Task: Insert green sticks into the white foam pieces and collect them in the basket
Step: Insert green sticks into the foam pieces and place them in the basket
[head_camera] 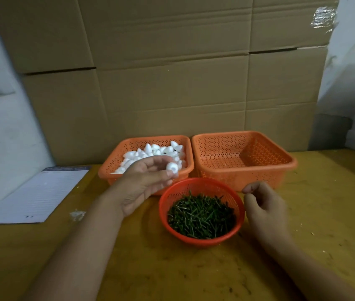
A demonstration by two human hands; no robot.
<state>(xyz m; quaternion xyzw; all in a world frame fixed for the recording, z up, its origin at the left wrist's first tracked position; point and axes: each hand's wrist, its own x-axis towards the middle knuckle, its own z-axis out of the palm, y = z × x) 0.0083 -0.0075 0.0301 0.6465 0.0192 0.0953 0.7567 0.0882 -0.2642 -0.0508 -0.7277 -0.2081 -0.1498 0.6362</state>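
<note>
My left hand (141, 183) pinches one white foam piece (171, 167) between thumb and fingertips, in front of the left orange basket (107, 170) filled with several white foam pieces (154, 152). A round red basket (165, 205) of green sticks (201, 216) sits in the middle of the table. My right hand (263, 207) hovers just right of the red basket, fingers loosely curled, nothing visible in it. The right orange basket (281, 166) holds nothing.
A white lined sheet (33, 194) lies at the left of the yellow wooden table (194, 274). Small foam crumbs (77, 215) lie near it. A wall of cardboard boxes (172, 72) stands behind the baskets.
</note>
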